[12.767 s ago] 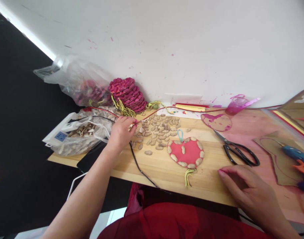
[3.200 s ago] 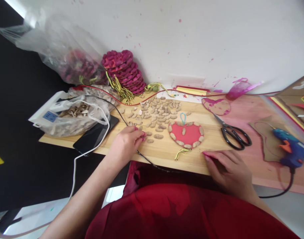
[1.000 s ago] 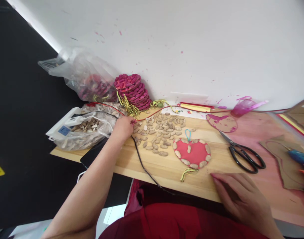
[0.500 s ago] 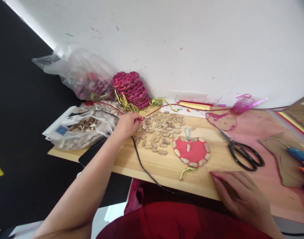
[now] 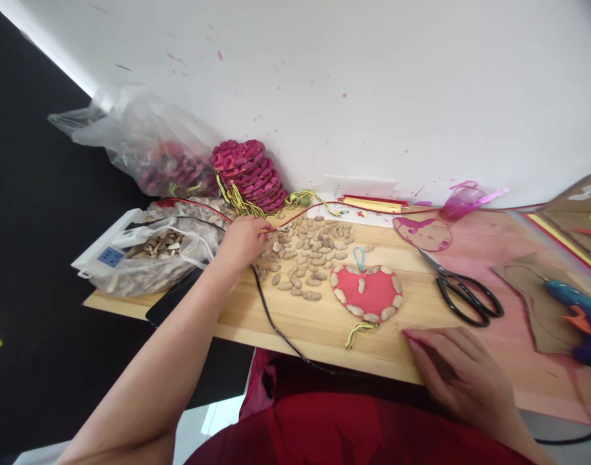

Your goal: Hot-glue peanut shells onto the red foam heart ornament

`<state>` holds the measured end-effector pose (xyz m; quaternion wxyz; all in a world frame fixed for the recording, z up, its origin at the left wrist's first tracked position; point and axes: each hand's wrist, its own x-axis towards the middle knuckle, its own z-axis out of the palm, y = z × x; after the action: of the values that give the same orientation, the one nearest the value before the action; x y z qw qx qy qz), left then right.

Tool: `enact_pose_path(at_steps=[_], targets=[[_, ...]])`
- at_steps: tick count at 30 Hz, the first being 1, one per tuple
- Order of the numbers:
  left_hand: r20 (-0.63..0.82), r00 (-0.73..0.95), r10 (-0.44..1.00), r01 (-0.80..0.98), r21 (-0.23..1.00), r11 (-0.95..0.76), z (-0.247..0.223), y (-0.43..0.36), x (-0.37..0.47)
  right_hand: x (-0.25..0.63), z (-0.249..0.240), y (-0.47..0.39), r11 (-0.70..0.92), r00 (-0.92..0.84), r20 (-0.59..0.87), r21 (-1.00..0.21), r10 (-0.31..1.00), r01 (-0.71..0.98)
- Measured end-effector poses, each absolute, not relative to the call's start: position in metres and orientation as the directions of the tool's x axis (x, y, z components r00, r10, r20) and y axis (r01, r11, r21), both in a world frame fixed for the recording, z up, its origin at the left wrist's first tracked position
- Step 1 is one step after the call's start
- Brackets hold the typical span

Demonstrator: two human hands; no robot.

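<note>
My left hand (image 5: 247,237) reaches into the left edge of a scatter of unshelled peanuts (image 5: 319,242). Its fingers are bent together beside the red cord, and whatever lies between them is hidden. My right hand (image 5: 464,371) rests at the front of the table, thumb and fingertips drawn together, with nothing visible in them. Between the hands lies a red heart-shaped piece (image 5: 373,294) rimmed with peanuts, one more peanut on its middle. It has a blue loop (image 5: 359,258) on top and a yellow-green tassel (image 5: 360,332) below.
Black-handled scissors (image 5: 469,297), a cardboard cutout (image 5: 522,284) and a blue glue gun (image 5: 566,300) lie on the right. On the left stand a bag of peanuts (image 5: 150,278) and stacked magenta pieces (image 5: 251,171). A black cable (image 5: 270,316) crosses the table (image 5: 305,332).
The view has shifted slightly, so the table's things appear a little further left. My left hand stays at the edge of the peanuts, and my right hand stays resting on the table.
</note>
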<state>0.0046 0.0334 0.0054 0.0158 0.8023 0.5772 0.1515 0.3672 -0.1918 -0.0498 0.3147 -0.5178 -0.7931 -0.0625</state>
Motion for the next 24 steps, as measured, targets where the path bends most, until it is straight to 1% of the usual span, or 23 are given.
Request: enact_pose_path(at_steps=[2,5,7,13,16,18,20,21,23,24], targets=[[0.234,0.327,0.915,0.899,0.222,-0.378,0.006,0.029,0.004,0.367,-0.050,-0.192,0.457,-0.272,0.558,-0.224,0.784,0.861],[0.161,0.413,0.896,0.857,0.265,-0.442,0.005,0.024,0.005,0.367,-0.051,-0.192,0.446,-0.263,0.554,-0.225,0.790,0.866],[0.125,0.440,0.889,0.850,0.262,-0.457,0.003,0.023,0.006,0.367,-0.051,-0.193,0.443,-0.260,0.553,-0.225,0.792,0.868],[0.114,0.458,0.881,0.859,0.199,-0.472,-0.001,0.021,0.006,0.366,-0.049,-0.193,0.431,-0.243,0.555,-0.234,0.795,0.872],[0.103,0.460,0.882,0.855,0.217,-0.471,-0.001,0.020,0.006,0.365,-0.049,-0.193,0.431,-0.249,0.556,-0.224,0.793,0.874],[0.094,0.428,0.899,0.865,0.245,-0.438,0.000,0.020,0.007,0.365,-0.050,-0.193,0.431,-0.250,0.557,-0.220,0.792,0.875],[0.118,0.349,0.930,0.883,0.290,-0.368,0.001,0.018,0.009,0.365,-0.050,-0.194,0.432,-0.251,0.556,-0.221,0.792,0.874],[0.137,0.298,0.945,0.884,0.334,-0.327,0.001,0.017,0.010,0.365,-0.050,-0.194,0.433,-0.252,0.555,-0.221,0.793,0.874],[0.139,0.206,0.969,0.841,0.482,-0.248,0.000,0.012,0.012,0.366,-0.051,-0.194,0.432,-0.252,0.555,-0.219,0.793,0.875],[0.112,0.178,0.978,0.791,0.575,-0.210,-0.001,0.008,0.013,0.366,-0.051,-0.195,0.430,-0.252,0.553,-0.219,0.794,0.876]])
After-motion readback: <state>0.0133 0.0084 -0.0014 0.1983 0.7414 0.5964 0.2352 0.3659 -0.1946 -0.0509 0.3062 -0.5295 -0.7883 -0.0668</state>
